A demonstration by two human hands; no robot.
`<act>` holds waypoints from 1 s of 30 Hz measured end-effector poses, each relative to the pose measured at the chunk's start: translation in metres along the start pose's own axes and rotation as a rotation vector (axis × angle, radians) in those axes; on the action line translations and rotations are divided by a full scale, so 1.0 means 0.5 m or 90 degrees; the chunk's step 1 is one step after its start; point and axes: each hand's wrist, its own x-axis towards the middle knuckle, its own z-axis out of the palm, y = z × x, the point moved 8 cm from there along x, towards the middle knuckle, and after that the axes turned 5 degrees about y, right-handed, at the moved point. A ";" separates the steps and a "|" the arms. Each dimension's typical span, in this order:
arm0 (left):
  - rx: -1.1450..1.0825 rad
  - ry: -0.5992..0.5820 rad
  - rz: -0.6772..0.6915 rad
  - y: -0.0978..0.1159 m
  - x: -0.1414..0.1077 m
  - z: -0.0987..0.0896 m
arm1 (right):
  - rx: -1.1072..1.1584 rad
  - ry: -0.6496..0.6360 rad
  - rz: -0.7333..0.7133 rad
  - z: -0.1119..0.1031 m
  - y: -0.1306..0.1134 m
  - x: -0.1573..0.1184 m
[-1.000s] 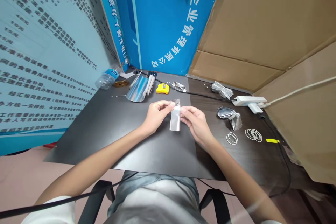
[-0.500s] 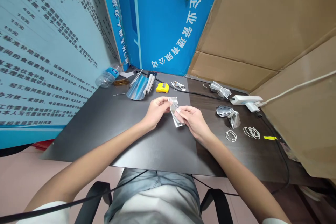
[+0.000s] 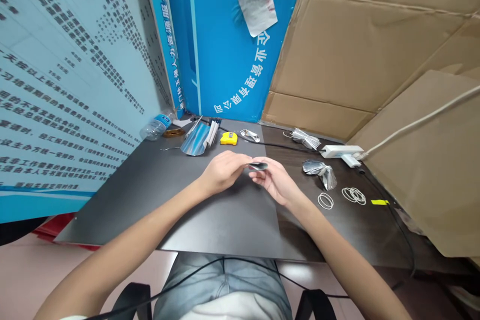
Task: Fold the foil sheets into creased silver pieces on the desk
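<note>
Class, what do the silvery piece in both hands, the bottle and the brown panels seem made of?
Silvery piece: perhaps foil or metallised film, thin with a dull sheen. Bottle: probably glossy plastic, being largely transparent. Brown panels: likely matte cardboard, showing creases.

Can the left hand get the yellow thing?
Probably yes: nothing seems to lie between the left hand and the yellow thing, though that hand's grip holds the foil.

The blue board (image 3: 225, 45) at the back reads 企业管理有限公司 in a white curve, and the narrow blue strip (image 3: 167, 27) to its left carries 人力资源服务. The pale panel (image 3: 75, 105) bears dark Chinese lines, 15元 and 食宿费用 legible among much blur; the blue label (image 3: 162, 121) on the bottle (image 3: 152, 130) is too small to read.
</note>
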 end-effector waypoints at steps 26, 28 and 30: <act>-0.469 0.159 -0.541 -0.026 -0.016 -0.001 | -0.224 0.061 -0.459 0.005 -0.131 -0.075; -0.479 0.170 -0.525 -0.025 -0.008 -0.007 | -0.212 0.048 -0.447 0.007 -0.128 -0.073; -0.486 0.178 -0.516 -0.024 -0.003 -0.011 | -0.209 0.038 -0.437 0.009 -0.124 -0.071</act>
